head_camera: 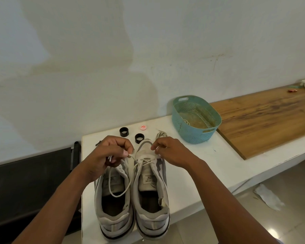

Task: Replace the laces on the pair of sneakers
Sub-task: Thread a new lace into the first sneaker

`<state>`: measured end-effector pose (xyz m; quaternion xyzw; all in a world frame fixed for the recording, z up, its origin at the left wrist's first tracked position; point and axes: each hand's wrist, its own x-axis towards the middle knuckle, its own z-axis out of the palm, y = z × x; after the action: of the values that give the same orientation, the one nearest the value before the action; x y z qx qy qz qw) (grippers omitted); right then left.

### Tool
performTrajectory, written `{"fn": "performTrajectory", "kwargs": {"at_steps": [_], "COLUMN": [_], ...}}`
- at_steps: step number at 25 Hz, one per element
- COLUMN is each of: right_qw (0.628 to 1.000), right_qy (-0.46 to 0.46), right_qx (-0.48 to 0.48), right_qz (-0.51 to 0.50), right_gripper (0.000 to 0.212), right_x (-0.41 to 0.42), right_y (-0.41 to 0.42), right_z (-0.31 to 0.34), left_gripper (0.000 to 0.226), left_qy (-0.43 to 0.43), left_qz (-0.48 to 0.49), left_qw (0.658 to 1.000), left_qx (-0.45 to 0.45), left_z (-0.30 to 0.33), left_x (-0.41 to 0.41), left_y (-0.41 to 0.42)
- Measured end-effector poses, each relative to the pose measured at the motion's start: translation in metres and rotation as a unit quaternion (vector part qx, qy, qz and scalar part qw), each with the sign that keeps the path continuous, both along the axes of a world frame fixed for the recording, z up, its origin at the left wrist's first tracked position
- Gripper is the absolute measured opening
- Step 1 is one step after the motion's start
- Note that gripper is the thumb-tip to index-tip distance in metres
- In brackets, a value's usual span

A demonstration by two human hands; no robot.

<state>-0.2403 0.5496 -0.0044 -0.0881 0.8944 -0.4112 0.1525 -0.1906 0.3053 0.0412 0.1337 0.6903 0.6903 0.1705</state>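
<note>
Two worn white-and-grey mesh sneakers are standing side by side on the white bench (209, 155), heels toward the camera: the left sneaker (113, 199) and the right sneaker (151, 191). A white flat lace (143, 160) is running through the front eyelets of the right sneaker. The left hand (107, 154) is hovering over the toe of the left sneaker, its fingers (125, 152) curling and pinching one end of the lace; a slack loop (116, 189) is hanging from these fingers across the left sneaker's tongue. The right hand (169, 150) is hovering over the toe of the right sneaker, its fingers (156, 146) curling and pinching the other lace end.

Just beyond the fingers, two black plastic rings (123, 132) and a bundled off-white lace (161, 134) are lying on the bench. Farther right, a teal perforated plastic basket (181, 124) is standing beside a brown wooden board (264, 118).
</note>
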Motion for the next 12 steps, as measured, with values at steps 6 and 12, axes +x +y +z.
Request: {"fn": "performTrajectory", "kwargs": {"at_steps": [6,12], "right_qw": [0.990,0.988], "right_qy": [0.051,0.011], "right_qx": [-0.089,-0.077], "right_qz": [0.099,0.130], "right_gripper": [0.015,0.026], "right_x": [0.013,0.014], "right_y": [-0.032,-0.036], "right_z": [0.006,0.001], "left_gripper": [0.028,0.028], "left_qy": [0.052,0.035], "left_qz": [0.060,0.209], "left_qw": [0.994,0.976], "left_qx": [-0.076,-0.055], "left_z": [-0.004,-0.008], "left_x": [0.000,-0.009], "left_y": [0.007,0.006]}}
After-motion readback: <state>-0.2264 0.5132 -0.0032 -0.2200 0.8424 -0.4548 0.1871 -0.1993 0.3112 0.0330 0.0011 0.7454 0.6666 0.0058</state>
